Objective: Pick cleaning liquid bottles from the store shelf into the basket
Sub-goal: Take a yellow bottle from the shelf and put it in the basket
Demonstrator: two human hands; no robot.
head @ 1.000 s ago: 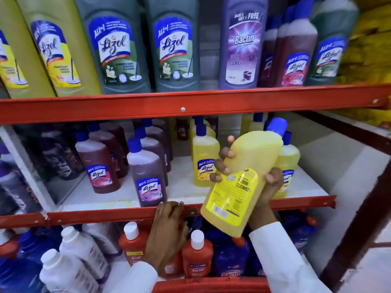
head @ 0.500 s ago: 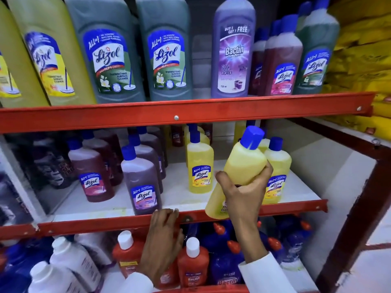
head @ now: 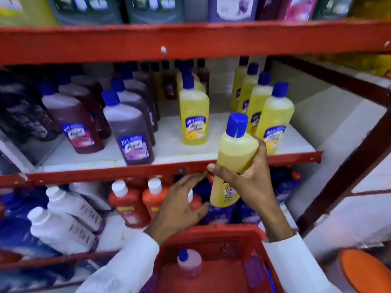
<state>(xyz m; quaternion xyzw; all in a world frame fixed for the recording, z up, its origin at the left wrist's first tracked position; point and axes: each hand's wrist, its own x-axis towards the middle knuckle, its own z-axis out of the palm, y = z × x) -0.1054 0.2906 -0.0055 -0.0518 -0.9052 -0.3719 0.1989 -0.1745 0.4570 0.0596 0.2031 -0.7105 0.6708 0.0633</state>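
My right hand [head: 249,182] grips a yellow cleaning liquid bottle [head: 234,153] with a blue cap, held upright in front of the middle shelf's red edge [head: 127,172]. My left hand [head: 179,201] hovers open just left of it, fingers spread in front of the lower shelf, holding nothing. Below both hands sits the red basket [head: 211,235]; a pink bottle [head: 189,263] with a blue cap and a purple bottle [head: 254,271] lie inside it. More yellow bottles [head: 273,117] stand on the middle shelf.
Purple and maroon bottles [head: 129,132] stand at the left of the middle shelf. The lower shelf holds orange bottles [head: 127,204], white bottles [head: 63,225] and blue-purple ones. A dark red shelf post [head: 347,161] slants at the right. An orange object [head: 366,271] lies at bottom right.
The view has tilted down, bringing the red basket into sight. My right hand has turned the yellow bottle upright and drawn it back off the shelf. My left hand left the shelf edge.
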